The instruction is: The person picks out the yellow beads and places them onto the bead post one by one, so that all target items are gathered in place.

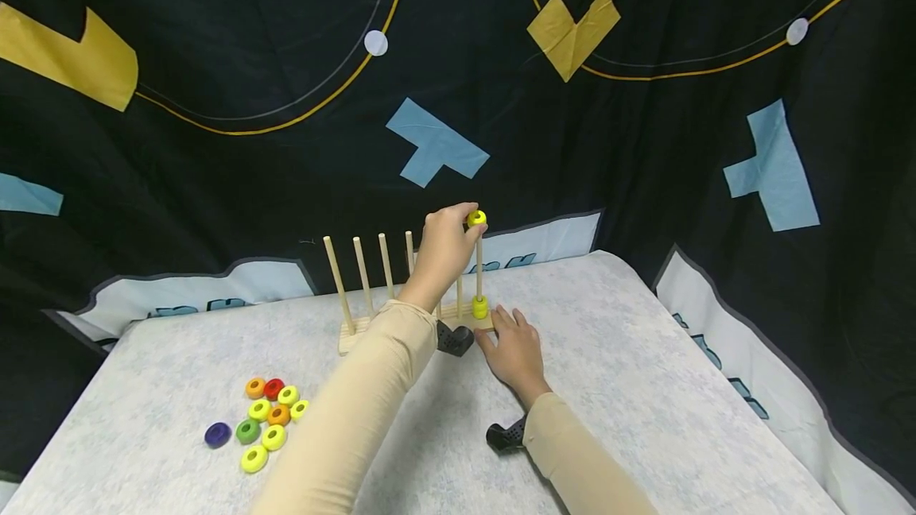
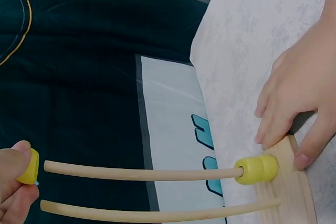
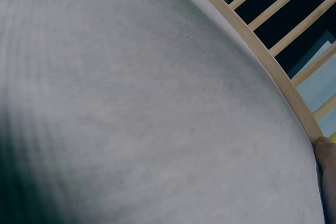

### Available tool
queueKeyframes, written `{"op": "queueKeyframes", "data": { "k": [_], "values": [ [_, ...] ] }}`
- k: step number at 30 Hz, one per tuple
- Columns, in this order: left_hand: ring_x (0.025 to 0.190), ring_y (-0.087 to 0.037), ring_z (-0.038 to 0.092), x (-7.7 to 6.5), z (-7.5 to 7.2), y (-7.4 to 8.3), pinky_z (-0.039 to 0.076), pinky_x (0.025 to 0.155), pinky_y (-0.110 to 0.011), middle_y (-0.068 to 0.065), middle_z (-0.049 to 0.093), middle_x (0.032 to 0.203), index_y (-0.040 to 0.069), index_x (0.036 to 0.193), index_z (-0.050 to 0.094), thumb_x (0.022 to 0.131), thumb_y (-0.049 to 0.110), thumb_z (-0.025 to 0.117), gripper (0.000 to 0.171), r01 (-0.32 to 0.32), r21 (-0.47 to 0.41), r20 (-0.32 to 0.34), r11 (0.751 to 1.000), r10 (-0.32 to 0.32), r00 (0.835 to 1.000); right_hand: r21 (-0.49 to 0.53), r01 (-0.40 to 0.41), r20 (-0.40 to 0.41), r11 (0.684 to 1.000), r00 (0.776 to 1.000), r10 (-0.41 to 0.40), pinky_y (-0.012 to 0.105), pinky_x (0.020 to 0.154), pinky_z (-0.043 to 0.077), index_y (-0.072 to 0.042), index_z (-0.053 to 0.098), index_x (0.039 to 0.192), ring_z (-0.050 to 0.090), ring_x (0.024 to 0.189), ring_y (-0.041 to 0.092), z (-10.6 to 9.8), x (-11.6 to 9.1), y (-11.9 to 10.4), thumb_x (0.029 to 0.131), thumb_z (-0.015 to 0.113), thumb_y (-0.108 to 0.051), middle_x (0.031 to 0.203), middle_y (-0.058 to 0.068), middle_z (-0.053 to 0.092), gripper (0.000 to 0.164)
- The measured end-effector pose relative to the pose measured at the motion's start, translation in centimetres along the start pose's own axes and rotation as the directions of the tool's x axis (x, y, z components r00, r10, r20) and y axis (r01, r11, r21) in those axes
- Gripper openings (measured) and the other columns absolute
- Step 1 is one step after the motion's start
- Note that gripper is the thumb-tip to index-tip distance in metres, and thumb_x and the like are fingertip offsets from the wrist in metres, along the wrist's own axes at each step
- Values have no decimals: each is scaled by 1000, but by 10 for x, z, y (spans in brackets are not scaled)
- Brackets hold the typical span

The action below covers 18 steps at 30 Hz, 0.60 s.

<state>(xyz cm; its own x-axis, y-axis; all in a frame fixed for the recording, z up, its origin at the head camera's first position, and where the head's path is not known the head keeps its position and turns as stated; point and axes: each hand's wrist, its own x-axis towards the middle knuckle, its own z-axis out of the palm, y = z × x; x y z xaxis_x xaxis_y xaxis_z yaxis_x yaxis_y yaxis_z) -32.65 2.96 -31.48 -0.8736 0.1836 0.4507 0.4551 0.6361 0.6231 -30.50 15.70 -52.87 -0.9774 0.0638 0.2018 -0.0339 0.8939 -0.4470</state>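
Note:
My left hand (image 1: 445,249) pinches a yellow ring (image 1: 476,218) between thumb and fingers at the top of the rightmost wooden peg (image 1: 479,265). In the left wrist view that ring (image 2: 29,166) is just off the peg's tip. Two yellow rings (image 2: 256,169) are stacked at the foot of the same peg. The right end of the wooden base (image 1: 458,316) has my right hand (image 1: 517,350) resting against it, thumb at the front edge and fingers extended. In the right wrist view only the thumb (image 3: 325,156) shows, touching the base's end.
Loose rings lie at the left of the table: several yellow ones (image 1: 254,458), two orange, a red ring (image 1: 273,389), a green ring (image 1: 247,431) and a purple ring (image 1: 218,435). Bare pegs (image 1: 361,272) stand along the base. A dark curtain (image 1: 250,197) hangs behind the table.

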Motion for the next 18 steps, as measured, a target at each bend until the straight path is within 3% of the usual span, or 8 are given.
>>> {"op": "queueKeyframes", "data": {
  "k": [18],
  "values": [
    [122,-29,62,5,10,1,57,97,-34,-14,65,130,6,135,60,94,15,68,42,22,116,10,993,-24,1000,-19,20,-13,1000,1000,-20,54,119,30,-17,49,147,33,148,33,-2,-1,0,100,50,-50,156,3,44,58]
  ]
}}
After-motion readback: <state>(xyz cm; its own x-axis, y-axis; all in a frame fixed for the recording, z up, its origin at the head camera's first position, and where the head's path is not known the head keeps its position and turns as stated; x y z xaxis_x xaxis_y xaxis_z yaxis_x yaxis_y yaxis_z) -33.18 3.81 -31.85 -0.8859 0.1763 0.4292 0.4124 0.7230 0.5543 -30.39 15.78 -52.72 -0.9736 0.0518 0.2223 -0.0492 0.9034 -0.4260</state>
